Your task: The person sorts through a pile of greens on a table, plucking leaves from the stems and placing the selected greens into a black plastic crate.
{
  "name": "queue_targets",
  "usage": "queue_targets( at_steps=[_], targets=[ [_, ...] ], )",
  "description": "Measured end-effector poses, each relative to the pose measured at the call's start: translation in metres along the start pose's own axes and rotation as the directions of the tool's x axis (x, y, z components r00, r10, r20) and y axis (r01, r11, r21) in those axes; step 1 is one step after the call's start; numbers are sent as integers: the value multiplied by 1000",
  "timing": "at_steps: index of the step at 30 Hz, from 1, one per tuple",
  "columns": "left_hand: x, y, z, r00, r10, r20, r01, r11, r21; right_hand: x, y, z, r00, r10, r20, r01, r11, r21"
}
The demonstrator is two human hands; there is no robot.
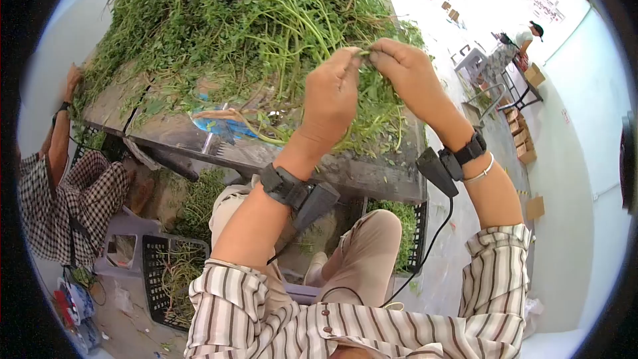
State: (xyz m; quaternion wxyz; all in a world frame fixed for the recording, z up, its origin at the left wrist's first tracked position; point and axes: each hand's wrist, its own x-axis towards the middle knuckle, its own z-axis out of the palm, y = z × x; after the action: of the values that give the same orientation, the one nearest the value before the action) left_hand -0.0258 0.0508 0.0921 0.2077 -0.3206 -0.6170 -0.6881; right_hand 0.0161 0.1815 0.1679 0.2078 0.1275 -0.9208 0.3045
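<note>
My left hand [330,96] and my right hand [407,74] meet above the near part of the table [372,176]. Both are closed, fingertips pinched on a thin green stem [363,52] that spans the small gap between them. Leafy strands hang behind and below the hands. A large heap of leafy green plants [199,26] covers most of the tabletop, with long pale stems [302,20] just beyond my left hand. Left of that wrist, a blue plastic item [229,125] lies at the table's near side, partly covered by a tan strand.
At the left, another person's hand [73,78] is by the heap's edge. A black crate [154,279] with plant stems stands on the floor at lower left; more greens [393,216] lie under the table. Cardboard boxes [522,136] and a person [515,46] are at far right.
</note>
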Motion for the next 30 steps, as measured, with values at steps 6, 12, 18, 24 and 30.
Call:
queue_targets(
  at_steps=[6, 12, 18, 24, 30],
  targets=[
    [0, 7, 4, 1000, -25, -2, 24, 994, -103, -12, -1, 0, 950, 304, 74, -297, 800, 522],
    [-3, 10, 3, 986, -134, 103, 156, 956, -248, -20, 3, 4, 936, 333, 116, -301, 584, 754],
    [1, 4, 13, 997, -1, -78, -12, 986, -164, -25, 6, 7, 936, 324, 139, -290, 484, 826],
    [-2, 5, 9, 987, -160, -9, 151, 948, -281, -24, 15, 24, 967, 7, -256, 157, 776, 611],
    [1, 5, 5, 979, -194, 61, 200, 975, -99, -16, 26, 10, 993, 81, -83, -48, 937, 346]
  ],
)
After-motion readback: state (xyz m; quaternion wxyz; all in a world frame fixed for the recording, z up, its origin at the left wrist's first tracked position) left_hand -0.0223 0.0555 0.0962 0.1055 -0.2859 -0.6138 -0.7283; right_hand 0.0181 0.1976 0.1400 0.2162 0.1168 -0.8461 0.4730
